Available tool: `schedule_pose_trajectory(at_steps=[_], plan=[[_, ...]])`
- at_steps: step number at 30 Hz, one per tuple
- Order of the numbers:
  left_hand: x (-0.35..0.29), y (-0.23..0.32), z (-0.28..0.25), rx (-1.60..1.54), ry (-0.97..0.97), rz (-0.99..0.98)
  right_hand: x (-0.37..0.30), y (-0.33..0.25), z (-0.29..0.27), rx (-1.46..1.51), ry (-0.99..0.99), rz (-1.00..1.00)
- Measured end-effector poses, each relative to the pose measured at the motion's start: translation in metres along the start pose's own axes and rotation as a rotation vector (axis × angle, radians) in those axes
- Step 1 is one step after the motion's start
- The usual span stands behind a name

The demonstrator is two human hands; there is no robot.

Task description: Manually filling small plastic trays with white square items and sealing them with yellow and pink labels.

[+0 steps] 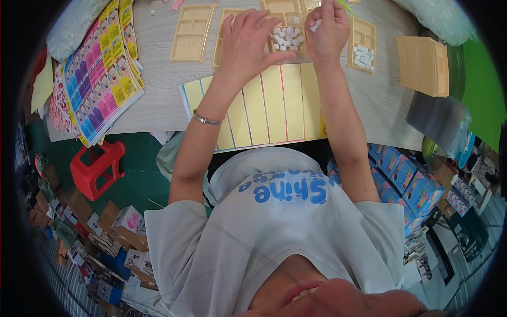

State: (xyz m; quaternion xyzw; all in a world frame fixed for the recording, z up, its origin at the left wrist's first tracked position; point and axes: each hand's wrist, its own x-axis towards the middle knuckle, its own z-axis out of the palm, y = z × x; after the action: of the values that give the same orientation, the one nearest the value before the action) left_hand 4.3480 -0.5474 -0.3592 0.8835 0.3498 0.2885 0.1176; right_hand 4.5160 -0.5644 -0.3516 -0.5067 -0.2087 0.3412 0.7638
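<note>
My left hand (249, 41) is spread out, thumb apart, over the border between two beige compartment trays. Part of the left tray (218, 50) is hidden beneath it, and I cannot tell whether its fingers touch anything. Small white blocks (288, 38) are heaped in the near compartment of the middle tray (280, 5). To the right of that heap, my right hand (328, 31) is closed in a pinch, with a small white block (316, 25) showing at its fingers. Beside it stands another tray (372, 33) with white blocks in its near compartment.
A beige tray (191, 34) lies at the left, and a stack of them (422, 64) at the right. Striped yellow sheets (269, 108) rest at the table's near edge. Colourful printed sheets (103, 68) cover the left side. A red stool (97, 169) stands on the floor.
</note>
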Motion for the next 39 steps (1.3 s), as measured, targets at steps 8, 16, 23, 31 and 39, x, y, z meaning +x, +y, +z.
schedule_pose_trajectory(at_steps=[8, 16, 23, 31, 39], plan=[[0.0, 0.015, -0.002, -0.06, 0.131, -0.04, 0.007, -0.018, -0.007, 0.443, -0.118, 0.368], [0.004, 0.019, 0.0, -0.047, 0.055, 0.007, 0.0, -0.015, -0.002, 0.16, -0.131, 0.202], [-0.009, 0.015, -0.01, -0.158, 0.038, -0.148, -0.016, -0.01, 0.004, -0.115, -0.271, 0.052], [-0.002, 0.017, -0.016, -0.227, 0.064, -0.183, -0.015, -0.02, 0.009, 0.135, -0.228, 0.11], [0.008, 0.008, -0.004, -0.163, -0.05, -0.132, -0.024, -0.048, -0.043, -0.773, -0.426, -0.023]])
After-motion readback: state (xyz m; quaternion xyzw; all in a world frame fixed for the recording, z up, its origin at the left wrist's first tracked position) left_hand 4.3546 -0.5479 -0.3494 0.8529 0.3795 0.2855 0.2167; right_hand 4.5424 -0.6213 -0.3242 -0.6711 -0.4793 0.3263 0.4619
